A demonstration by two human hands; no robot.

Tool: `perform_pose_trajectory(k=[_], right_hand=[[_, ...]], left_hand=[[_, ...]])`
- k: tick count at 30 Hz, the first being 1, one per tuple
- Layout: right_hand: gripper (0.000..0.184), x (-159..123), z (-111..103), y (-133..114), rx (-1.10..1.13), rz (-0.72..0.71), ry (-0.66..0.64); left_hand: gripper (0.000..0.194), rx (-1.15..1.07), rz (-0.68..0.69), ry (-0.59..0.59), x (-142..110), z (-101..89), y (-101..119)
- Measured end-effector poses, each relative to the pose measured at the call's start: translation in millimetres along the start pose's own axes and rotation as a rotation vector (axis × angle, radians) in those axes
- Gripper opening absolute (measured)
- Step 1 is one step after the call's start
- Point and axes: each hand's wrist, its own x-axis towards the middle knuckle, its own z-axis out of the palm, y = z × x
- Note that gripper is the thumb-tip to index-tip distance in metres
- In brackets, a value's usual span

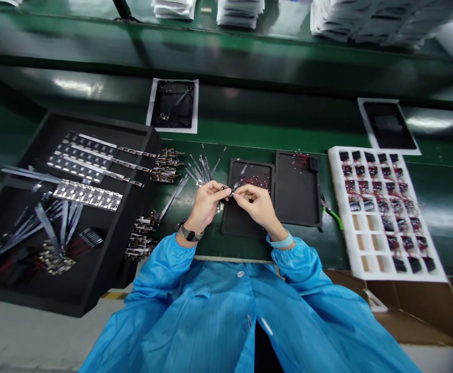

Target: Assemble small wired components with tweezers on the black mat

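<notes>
Both hands meet over the left edge of a shallow black tray [242,220]. Thumb and fingers of my left hand [210,202] pinch a small circuit board with a flat ribbon cable [241,175] rising from it. My right hand [258,204] is closed at the same board, its fingertips touching the board's right side; whether it grips a thinner part there is too small to tell. Small red-wired parts [255,181] lie in the tray behind my fingers. A fan of ribbon cables with boards [203,168] rests on the green bench just beyond my left hand.
A large black bin [94,290] with boards and cables stands left, beside stacked boards [166,166]. Right are a second black tray [298,191], green-handled pliers [333,215] and a white foam tray [356,267] of wired black parts. A shelf [195,41] runs across the back.
</notes>
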Motion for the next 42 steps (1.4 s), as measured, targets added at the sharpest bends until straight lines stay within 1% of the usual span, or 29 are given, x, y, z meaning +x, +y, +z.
perform_pose_trajectory(k=[5, 8, 11, 14, 18, 21, 30, 37, 39, 40, 42], right_hand=[[0.021, -1.4, -0.2, -2.6, -0.012, 0.024, 0.007], [0.024, -1.4, -1.5, -2.0, 0.005, 0.054, -0.008], [0.030, -1.1, -3.8, -1.3, 0.044, 0.085, -0.032], [0.035, -0.9, -6.2, -3.0, 0.095, 0.113, -0.062], [0.040, -1.1, -8.3, -7.7, 0.149, 0.138, -0.107], [0.040, -1.8, -8.6, -9.5, 0.176, 0.150, -0.134], [0.038, -3.6, -10.5, -7.7, 0.196, 0.177, -0.143], [0.035, -4.8, -8.5, -10.1, 0.197, 0.188, -0.169], [0.033, -3.7, -12.0, -11.1, 0.158, 0.150, -0.186], [0.030, -2.6, -16.6, -11.9, 0.120, 0.098, -0.189], [0.022, 0.3, -32.4, -13.2, -0.003, -0.054, -0.150]], left_hand=[[0.034, 0.073, 0.021, 0.024, -0.8, -1.3, -0.6], [0.031, 0.153, 0.056, 0.046, -1.7, -3.1, -2.6], [0.032, 0.173, 0.060, 0.037, -1.9, -4.2, -3.1], [0.035, 0.107, -0.001, -0.007, -0.6, -4.9, -0.6], [0.041, 0.015, -0.148, -0.070, 1.9, -6.5, 3.7], [0.041, -0.012, -0.203, -0.105, 3.0, -8.3, 4.2], [0.041, -0.035, -0.232, -0.121, 3.4, -10.2, 1.6], [0.043, -0.015, -0.228, -0.129, 2.1, -6.4, 3.3], [0.043, 0.000, -0.215, -0.139, 1.4, -5.7, 6.3], [0.042, 0.007, -0.196, -0.149, 1.0, -6.1, 8.7], [0.039, 0.007, -0.129, -0.176, 0.6, -8.8, 15.5]])
